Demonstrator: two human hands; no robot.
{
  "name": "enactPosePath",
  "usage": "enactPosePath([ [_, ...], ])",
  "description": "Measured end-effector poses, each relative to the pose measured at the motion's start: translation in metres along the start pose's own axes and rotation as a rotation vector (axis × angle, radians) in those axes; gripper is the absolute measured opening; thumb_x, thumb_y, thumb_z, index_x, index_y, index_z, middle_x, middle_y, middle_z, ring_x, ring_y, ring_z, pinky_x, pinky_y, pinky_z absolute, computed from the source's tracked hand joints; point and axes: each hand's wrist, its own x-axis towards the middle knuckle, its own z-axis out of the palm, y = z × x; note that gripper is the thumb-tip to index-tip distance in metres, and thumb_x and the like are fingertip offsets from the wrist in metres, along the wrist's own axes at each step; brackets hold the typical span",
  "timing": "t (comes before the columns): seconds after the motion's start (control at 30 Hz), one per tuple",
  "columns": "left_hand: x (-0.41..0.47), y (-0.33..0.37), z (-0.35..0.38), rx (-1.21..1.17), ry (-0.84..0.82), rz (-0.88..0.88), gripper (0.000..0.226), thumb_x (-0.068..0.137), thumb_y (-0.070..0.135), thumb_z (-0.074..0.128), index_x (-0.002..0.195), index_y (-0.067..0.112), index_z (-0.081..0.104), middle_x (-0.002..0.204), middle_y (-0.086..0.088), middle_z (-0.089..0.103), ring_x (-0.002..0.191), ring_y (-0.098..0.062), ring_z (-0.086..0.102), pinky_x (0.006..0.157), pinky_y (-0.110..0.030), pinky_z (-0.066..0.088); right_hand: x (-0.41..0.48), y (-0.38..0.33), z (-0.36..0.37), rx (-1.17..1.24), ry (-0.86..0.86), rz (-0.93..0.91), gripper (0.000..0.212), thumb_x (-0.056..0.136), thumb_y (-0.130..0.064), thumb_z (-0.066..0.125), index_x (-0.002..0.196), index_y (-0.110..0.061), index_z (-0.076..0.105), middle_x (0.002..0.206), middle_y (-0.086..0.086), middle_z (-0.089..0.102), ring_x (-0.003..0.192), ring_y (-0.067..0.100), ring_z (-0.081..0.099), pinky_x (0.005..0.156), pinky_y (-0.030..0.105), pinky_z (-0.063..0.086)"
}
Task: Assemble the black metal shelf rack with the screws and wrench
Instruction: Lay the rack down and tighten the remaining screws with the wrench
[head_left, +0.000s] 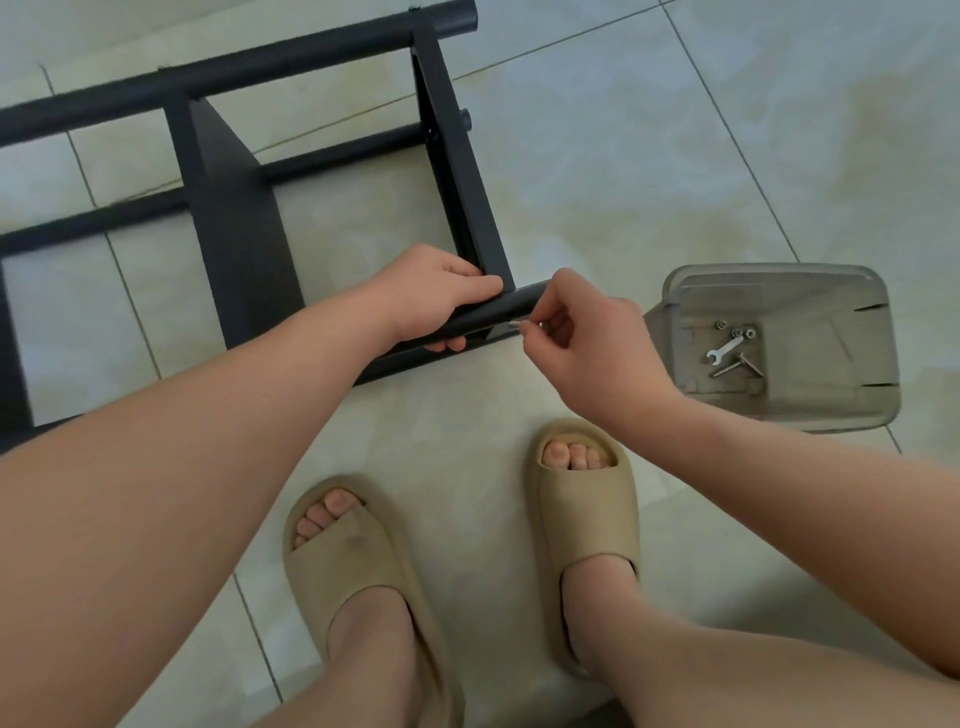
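Looking down, we find a clear plastic container (779, 291) on the tiled floor (623, 156), just to the right of the black rack (239, 218). On its bottom lie a small silver wrench (723, 349), a few nuts (737, 331) on its far side, and two long screws (737, 364) crossed on its near side. The pieces sit close together; whether they touch, we cannot tell.

The rack lies on its side on the floor, to the left and ahead of us. It is matte black: long round tubes run across it, and two flat panels stand on edge between them, one broad one in the middle and a narrower one at the rack's right end.

Our left hand (436, 296) is curled round the rack's near tube (498, 312), thumb on top and fingers under it, close to where the right-end panel meets it. Our right hand (587, 332) is at the open right end of that tube, thumb and forefinger pinching a small silver screw (519, 323) against the tube's side; the other fingers are loosely bent.

On the near side of the rack, our feet stand in beige slippers (363, 561).
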Motion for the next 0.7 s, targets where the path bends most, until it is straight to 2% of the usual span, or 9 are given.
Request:
enactPosePath([
  [0.23,0.0007,-0.0024,0.0004,-0.011,0.01,0.006,0.025,0.096,0.036,0.062,0.081,0.019,0.072,0.049,0.003,0.063,0.045,-0.012,0.062,0.043,-0.019,0.047,-0.0024,0.0014,0.0009,0.051,0.007,0.025,0.021,0.092,-0.014,0.067,0.082,-0.018,0.049,0.058,-0.01,0.053,0.057,0.014,0.047,0.059,0.033,0.044],
  [0.37,0.0007,-0.0027,0.0006,-0.028,0.009,0.003,0.024,0.095,0.036,0.063,0.079,0.021,0.073,0.053,0.004,0.064,0.047,-0.013,0.063,0.045,-0.02,0.047,-0.0026,-0.0017,0.0018,0.002,-0.017,-0.041,0.02,0.093,-0.014,0.067,0.083,-0.015,0.05,0.062,-0.001,0.058,0.058,0.023,0.052,0.061,0.042,0.046],
  [0.57,-0.0007,-0.0014,0.0007,-0.017,0.001,0.002,0.024,0.097,0.035,0.061,0.083,0.019,0.072,0.049,0.005,0.064,0.042,-0.01,0.06,0.043,-0.018,0.046,-0.0043,0.001,0.0016,-0.012,0.015,-0.109,0.016,0.092,-0.01,0.067,0.085,-0.002,0.055,0.066,0.008,0.062,0.062,0.033,0.057,0.061,0.047,0.049],
  [0.7,-0.0019,-0.0007,0.0,-0.009,0.0,0.004,0.024,0.097,0.036,0.061,0.082,0.021,0.071,0.049,0.005,0.064,0.043,-0.01,0.061,0.044,-0.017,0.047,-0.0049,0.0024,0.002,-0.04,0.017,-0.137,0.016,0.092,-0.008,0.067,0.085,0.0,0.055,0.069,0.012,0.064,0.065,0.036,0.06,0.062,0.05,0.051],
])
